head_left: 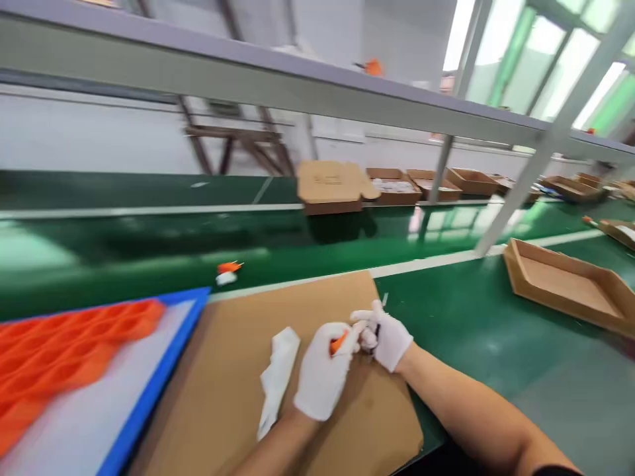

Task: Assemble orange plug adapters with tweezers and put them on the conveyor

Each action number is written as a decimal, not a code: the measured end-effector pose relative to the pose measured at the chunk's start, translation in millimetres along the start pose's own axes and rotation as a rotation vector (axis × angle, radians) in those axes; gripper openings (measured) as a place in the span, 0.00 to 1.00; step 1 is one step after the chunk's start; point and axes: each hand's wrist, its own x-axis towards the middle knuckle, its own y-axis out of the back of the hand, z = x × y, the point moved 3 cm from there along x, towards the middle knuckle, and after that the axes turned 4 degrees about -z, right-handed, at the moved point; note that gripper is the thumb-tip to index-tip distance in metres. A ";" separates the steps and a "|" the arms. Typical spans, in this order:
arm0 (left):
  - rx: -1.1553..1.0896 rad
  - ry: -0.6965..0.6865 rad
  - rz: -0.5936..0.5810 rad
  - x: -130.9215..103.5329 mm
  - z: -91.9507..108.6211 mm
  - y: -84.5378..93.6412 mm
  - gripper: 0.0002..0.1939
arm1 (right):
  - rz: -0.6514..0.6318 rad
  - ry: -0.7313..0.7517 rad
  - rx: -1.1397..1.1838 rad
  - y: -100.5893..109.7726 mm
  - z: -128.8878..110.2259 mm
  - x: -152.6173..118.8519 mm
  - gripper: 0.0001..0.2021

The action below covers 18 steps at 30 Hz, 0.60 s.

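In a white glove, my left hand (325,370) is closed around a small orange piece (338,343), of which only part shows between the fingers. My right hand (389,337), also gloved in white, meets it fingertip to fingertip. A small whitish item with a dark part (369,339) sits in the right fingers, too blurred to name. Both hands are above a flat brown cardboard sheet (238,344). A crumpled white cloth or paper (278,370) lies on the sheet, just left of my left hand.
At left, a blue-edged tray (149,390) holds an orange moulded insert (74,350). Beyond the cardboard lies a small orange and white piece (228,271). An open cardboard box (570,281) stands at right; several more line the back. A shelf beam (297,73) with a slanted post crosses above the green table.
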 end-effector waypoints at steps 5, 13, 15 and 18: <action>0.005 -0.149 0.127 1.7 7.9 -0.2 0.07 | 0.003 0.007 -0.122 4.5 0.2 -4.9 0.30; 0.235 -0.321 0.156 -13.6 24.4 3.7 0.03 | 0.024 -0.027 -0.572 -13.9 -28.7 41.0 0.30; 0.368 -0.402 0.132 -15.0 26.5 3.2 0.03 | 0.012 0.017 -0.729 -32.6 -34.7 73.9 0.27; 0.561 -0.558 -0.119 -13.8 28.9 -2.7 0.07 | -0.023 0.119 -0.995 -70.4 -35.5 123.4 0.18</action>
